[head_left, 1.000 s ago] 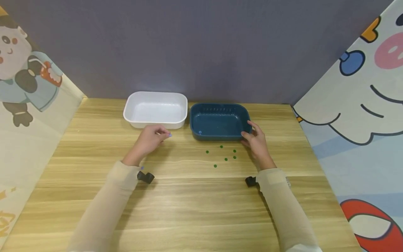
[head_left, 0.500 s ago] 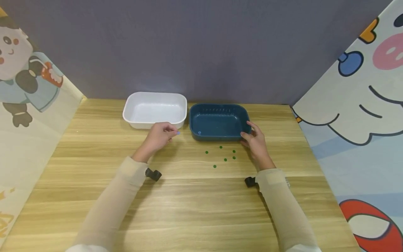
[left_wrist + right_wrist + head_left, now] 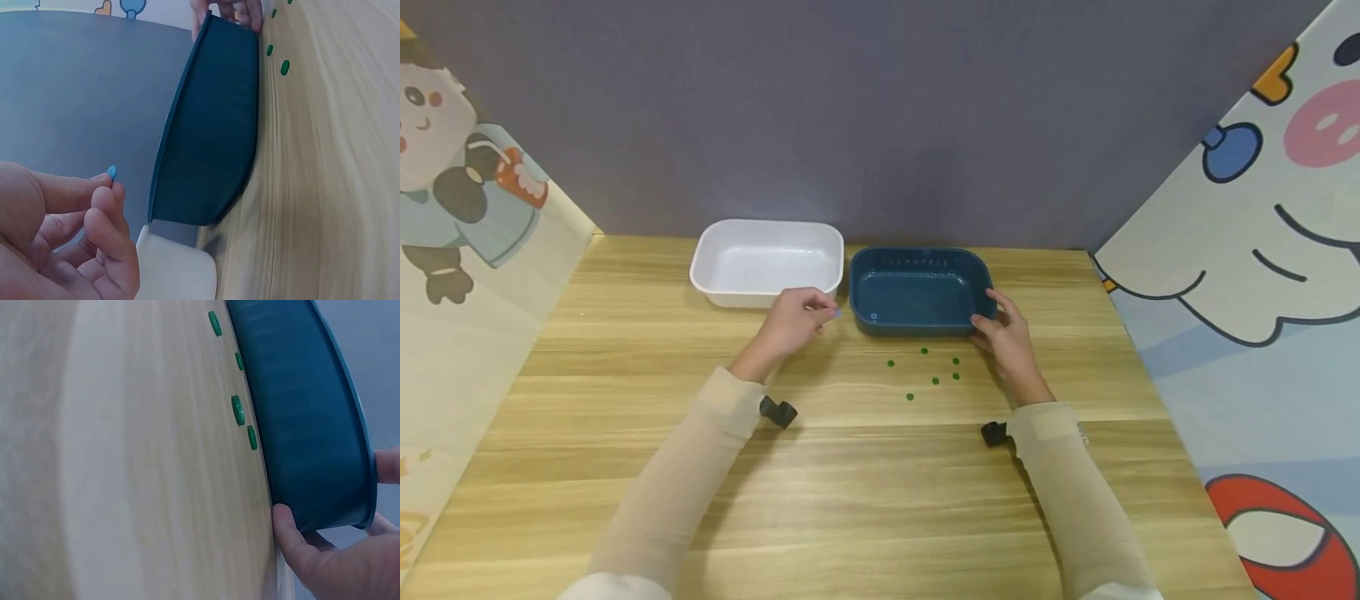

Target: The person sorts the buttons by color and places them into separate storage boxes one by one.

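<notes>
While the left hand [image 3: 793,321] has its thumb and index finger pinching a tiny blue disc [image 3: 112,172], the other fingers on it are just curled in. The disc is up off the table [image 3: 880,500], near the gap between the two bins, just left of the teal bin [image 3: 917,289]. Right hand [image 3: 1009,340] is gripping the teal bin's right end, fingers wrapped around the rim and side. Inside that bin, at the near left corner, there's a small blue round bit [image 3: 874,317], too small to say what exactly. White bin [image 3: 733,297] sits just beside it on the left, both on the far part of the table. Six green discs [image 3: 910,397] lie scattered on the wood, on the near side of the teal bin. Further out: light sleeves [image 3: 681,467], plain grey wall [image 3: 880,108] on the far side, cartoon panels [image 3: 1292,267] left and right.
</notes>
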Demonstrator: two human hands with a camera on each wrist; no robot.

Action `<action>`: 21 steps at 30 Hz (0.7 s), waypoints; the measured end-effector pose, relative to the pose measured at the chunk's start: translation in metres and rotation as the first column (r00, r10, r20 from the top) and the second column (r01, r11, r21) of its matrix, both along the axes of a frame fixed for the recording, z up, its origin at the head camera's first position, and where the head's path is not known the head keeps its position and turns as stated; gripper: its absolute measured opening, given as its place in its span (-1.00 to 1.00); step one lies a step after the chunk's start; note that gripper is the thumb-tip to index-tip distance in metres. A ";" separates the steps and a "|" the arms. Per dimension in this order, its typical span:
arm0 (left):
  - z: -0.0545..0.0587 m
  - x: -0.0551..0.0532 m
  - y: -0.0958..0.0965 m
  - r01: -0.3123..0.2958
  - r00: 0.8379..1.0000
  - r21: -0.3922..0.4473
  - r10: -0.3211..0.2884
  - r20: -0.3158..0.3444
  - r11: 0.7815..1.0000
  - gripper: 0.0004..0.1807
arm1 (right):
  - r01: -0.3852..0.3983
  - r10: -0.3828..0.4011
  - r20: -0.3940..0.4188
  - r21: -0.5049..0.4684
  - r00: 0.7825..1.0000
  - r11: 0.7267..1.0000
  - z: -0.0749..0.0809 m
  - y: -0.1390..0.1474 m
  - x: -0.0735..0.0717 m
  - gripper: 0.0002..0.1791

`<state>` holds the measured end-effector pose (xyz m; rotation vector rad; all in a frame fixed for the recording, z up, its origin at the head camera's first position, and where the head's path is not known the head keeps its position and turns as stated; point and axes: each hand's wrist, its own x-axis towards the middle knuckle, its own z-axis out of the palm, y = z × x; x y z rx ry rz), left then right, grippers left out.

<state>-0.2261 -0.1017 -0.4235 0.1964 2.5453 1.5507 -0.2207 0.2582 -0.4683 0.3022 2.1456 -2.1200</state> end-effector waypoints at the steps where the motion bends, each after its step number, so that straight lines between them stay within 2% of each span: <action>1: 0.000 -0.001 0.002 0.001 1.000 0.002 -0.001 -0.001 1.000 -0.91 | 0.002 -0.002 0.001 -0.004 1.000 1.000 0.000 0.000 0.000 -0.23; 13: -0.002 -0.008 0.015 0.025 1.000 0.038 -0.025 -0.002 0.999 -0.88 | 0.010 -0.010 -0.007 0.001 1.000 1.000 -0.001 -0.001 0.000 -0.24; 21: 0.000 -0.014 0.027 0.014 1.000 0.073 -0.014 0.001 0.997 -0.87 | 0.002 -0.002 0.021 -0.008 1.000 1.000 0.022 -0.008 0.008 -0.23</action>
